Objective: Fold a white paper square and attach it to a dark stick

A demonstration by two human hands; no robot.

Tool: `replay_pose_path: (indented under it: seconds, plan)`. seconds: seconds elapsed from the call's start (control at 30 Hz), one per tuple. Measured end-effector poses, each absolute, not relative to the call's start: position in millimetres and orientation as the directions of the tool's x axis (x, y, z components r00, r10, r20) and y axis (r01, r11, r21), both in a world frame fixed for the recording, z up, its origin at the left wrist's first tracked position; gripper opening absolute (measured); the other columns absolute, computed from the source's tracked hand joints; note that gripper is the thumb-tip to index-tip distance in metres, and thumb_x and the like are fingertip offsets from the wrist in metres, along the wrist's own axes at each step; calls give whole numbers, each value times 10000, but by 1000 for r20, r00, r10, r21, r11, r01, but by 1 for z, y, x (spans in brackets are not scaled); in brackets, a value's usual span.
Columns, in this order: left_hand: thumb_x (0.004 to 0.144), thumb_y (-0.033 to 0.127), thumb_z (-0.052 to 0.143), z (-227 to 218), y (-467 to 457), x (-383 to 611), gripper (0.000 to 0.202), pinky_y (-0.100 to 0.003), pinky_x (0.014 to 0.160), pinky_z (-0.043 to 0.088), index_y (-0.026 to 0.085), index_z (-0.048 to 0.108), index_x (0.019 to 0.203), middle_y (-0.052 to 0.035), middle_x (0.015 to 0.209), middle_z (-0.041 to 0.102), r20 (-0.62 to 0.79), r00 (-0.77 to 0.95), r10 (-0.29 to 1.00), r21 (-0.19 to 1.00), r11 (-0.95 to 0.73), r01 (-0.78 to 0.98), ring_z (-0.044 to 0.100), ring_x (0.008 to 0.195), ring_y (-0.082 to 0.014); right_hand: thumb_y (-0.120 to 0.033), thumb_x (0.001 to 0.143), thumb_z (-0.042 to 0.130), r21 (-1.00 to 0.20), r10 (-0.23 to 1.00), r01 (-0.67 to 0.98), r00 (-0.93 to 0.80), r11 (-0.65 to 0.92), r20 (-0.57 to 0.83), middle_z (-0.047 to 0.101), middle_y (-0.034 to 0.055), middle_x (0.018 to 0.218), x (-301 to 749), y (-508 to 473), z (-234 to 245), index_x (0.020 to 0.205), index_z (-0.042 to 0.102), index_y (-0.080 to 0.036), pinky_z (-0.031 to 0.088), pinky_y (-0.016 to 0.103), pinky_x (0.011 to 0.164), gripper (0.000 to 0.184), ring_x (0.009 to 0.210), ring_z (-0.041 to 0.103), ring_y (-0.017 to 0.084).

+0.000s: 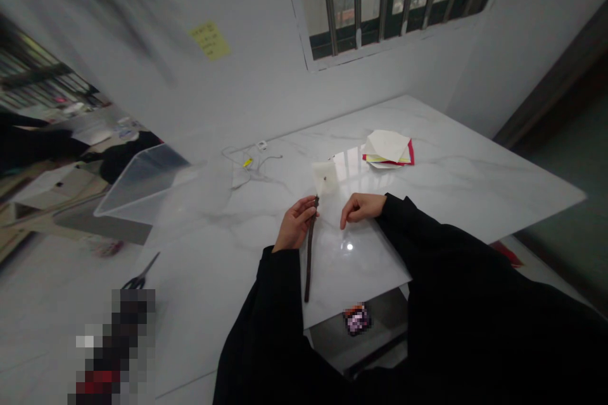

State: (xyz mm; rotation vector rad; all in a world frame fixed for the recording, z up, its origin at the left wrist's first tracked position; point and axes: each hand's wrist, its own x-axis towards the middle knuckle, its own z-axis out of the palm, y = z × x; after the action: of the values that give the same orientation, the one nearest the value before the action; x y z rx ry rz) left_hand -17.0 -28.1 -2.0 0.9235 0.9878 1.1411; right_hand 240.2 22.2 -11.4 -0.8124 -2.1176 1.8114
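In the head view, my left hand (295, 223) pinches the upper end of a thin dark brown stick (309, 262). The stick hangs down toward the table's near edge. Just beyond its top lies a small whitish square (325, 172) with a dark spot on it. To the right of the stick, my right hand (363, 207) is held low over the tabletop. Its fingers are curled, with the index finger bent downward. Anything inside that hand is hidden.
A marbled white table (456, 186) stands against the wall. On it are stacked white, yellow and red papers (388, 148), a thin cord with a yellow tag (247, 163), a clear plastic bin (142, 177) and scissors (137, 281). A blurred object is at lower left.
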Motion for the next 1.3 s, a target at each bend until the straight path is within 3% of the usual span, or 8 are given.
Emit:
replay_pose_path:
  seconds: [0.07, 0.27, 0.43, 0.5, 0.57, 0.63, 0.73, 1.3]
  plan:
    - [663, 285, 976, -3, -28, -17, 502, -270, 756, 523, 172, 792, 1117, -66, 1050, 765, -136, 122, 983, 942, 167, -290, 659, 775, -124, -380, 785, 652, -977, 494, 206, -856, 55, -152, 450, -67, 522, 238, 19, -11, 955, 790, -83, 178, 263, 521, 370, 492, 282, 79]
    - [643, 282, 990, -3, -27, -16, 509, -238, 715, 513, 171, 800, 1102, -46, 1000, 762, -138, 117, 983, 936, 168, -308, 656, 755, -111, -307, 745, 582, -981, 907, 193, -417, 31, -54, 349, -98, 504, 240, 32, -17, 975, 730, -116, 174, 251, 514, 334, 483, 256, 84]
    - [657, 277, 978, -3, -28, -16, 492, -237, 708, 519, 174, 799, 1104, -49, 1011, 766, -139, 131, 982, 940, 173, -295, 660, 752, -111, -258, 727, 588, -983, 991, 182, -127, -17, -41, 481, -104, 548, 247, 39, -21, 1496, 531, -78, 274, 243, 534, 792, 502, 350, 109]
    - [666, 275, 972, -2, -28, -16, 485, -244, 713, 522, 174, 797, 1107, -50, 1002, 767, -135, 135, 982, 943, 169, -287, 661, 754, -115, -248, 725, 602, -976, 993, 217, -115, -6, -32, 552, -85, 587, 246, 36, -22, 1543, 501, -92, 321, 242, 565, 839, 539, 422, 117]
    - [670, 273, 969, -2, -29, -16, 479, -248, 722, 525, 173, 797, 1106, -51, 1004, 767, -129, 137, 982, 945, 163, -284, 662, 759, -116, -260, 725, 607, -960, 962, 274, -272, 66, -12, 589, -54, 598, 243, 32, -21, 1370, 671, -98, 347, 248, 588, 668, 565, 468, 119]
    - [678, 272, 964, -2, -29, -15, 473, -250, 729, 526, 172, 795, 1109, -54, 1016, 767, -122, 139, 983, 947, 157, -281, 663, 764, -116, -301, 742, 596, -941, 864, 297, -504, 162, -11, 564, -32, 560, 240, 27, -21, 1035, 793, -100, 323, 259, 569, 406, 544, 446, 114]
    - [688, 267, 954, -4, -28, -15, 465, -255, 734, 527, 167, 789, 1112, -62, 1032, 769, -114, 137, 984, 950, 149, -274, 664, 768, -118, -353, 761, 564, -940, 768, 274, -640, 205, -20, 460, -40, 492, 235, 25, -21, 750, 758, -120, 235, 275, 524, 303, 496, 342, 98]
    - [661, 273, 967, -4, -27, -14, 492, -255, 720, 513, 165, 787, 1106, -53, 995, 765, -123, 135, 983, 943, 158, -293, 655, 743, -114, -373, 743, 539, -944, 910, 275, -411, 184, 57, 421, -55, 515, 232, 28, -22, 804, 755, -133, 226, 272, 551, 329, 519, 320, 104]
